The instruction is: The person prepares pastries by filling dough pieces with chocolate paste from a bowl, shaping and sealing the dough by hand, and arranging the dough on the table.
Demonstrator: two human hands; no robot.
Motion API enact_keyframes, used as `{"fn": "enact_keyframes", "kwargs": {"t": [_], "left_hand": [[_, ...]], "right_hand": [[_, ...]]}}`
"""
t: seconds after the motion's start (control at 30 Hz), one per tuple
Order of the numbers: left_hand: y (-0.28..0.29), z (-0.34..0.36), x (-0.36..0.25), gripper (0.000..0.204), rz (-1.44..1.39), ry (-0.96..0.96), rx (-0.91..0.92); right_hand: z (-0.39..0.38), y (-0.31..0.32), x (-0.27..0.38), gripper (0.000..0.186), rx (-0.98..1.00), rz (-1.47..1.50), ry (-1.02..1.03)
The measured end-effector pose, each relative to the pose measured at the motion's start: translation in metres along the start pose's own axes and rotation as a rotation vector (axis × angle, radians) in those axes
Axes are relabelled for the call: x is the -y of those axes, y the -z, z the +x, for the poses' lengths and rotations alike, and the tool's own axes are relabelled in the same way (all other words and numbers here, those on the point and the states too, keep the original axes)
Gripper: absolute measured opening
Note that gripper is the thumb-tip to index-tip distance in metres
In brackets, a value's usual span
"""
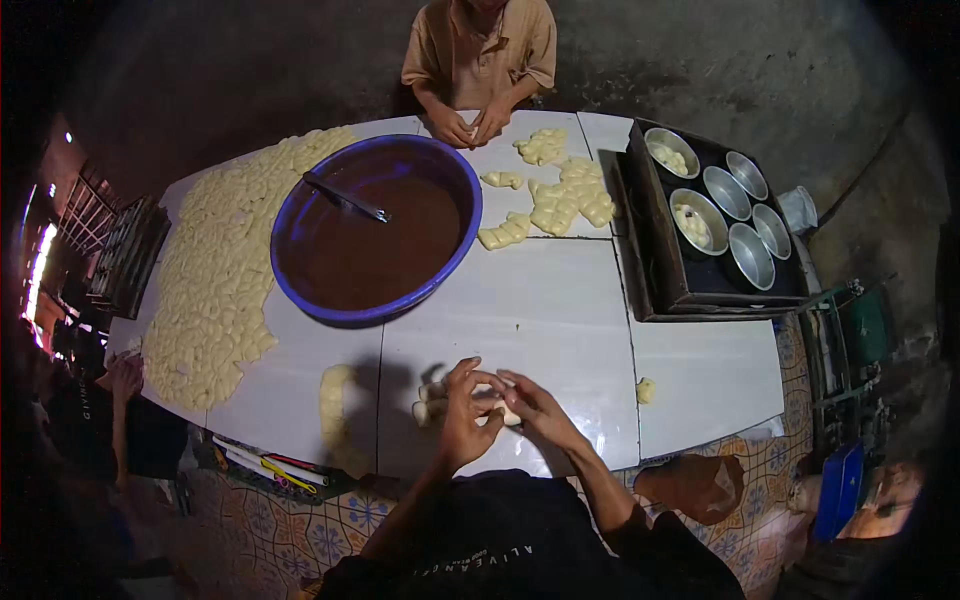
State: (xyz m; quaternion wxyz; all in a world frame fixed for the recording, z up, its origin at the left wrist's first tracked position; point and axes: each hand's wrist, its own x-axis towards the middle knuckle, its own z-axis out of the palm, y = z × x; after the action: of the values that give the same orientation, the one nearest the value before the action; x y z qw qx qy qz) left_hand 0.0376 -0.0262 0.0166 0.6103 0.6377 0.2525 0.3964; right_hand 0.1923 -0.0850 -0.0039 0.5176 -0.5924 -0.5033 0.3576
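My left hand (470, 405) and my right hand (535, 408) are curled together around a pale piece of dough (510, 412) near the front of the white tabletop. A few small dough rolls (430, 408) lie just left of my left hand, partly in shadow. Farther left is a longer strip of dough (335, 410). A small lump of dough (646, 390) sits to the right of my hands.
A purple basin (440, 255) of brown mixture holds a dark utensil. Dough pieces cover the table's left (205, 290) and back (555, 200). A dark tray (730, 303) of round tins stands right. One person (475, 55) works opposite, another's hand (124, 375) is far left.
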Motion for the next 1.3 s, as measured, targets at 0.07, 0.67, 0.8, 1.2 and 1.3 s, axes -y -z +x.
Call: {"fn": "enact_keyframes", "kwargs": {"t": [0.07,0.67,0.8,1.2,1.3], "left_hand": [[0.003,-0.001,-0.011,0.086,-0.247,0.039,0.107],[0.012,-0.018,0.046,0.016,0.041,0.037,-0.211],[-0.020,-0.012,0.032,0.031,0.055,0.163,-0.060],[-0.008,-0.002,0.019,0.010,-0.219,0.318,-0.099],[-0.014,0.008,0.014,0.027,-1.300,0.534,-0.160]], "right_hand": [[-0.003,0.011,0.006,0.049,0.520,0.643,-0.552],[-0.070,0.138,-0.106,0.016,-0.507,-0.680,-0.102],[-0.032,0.066,-0.018,0.039,-0.178,0.035,-0.103],[0.035,-0.008,0.032,0.060,0.093,0.066,0.379],[0.038,-0.016,0.016,0.058,0.179,0.211,0.205]]}}
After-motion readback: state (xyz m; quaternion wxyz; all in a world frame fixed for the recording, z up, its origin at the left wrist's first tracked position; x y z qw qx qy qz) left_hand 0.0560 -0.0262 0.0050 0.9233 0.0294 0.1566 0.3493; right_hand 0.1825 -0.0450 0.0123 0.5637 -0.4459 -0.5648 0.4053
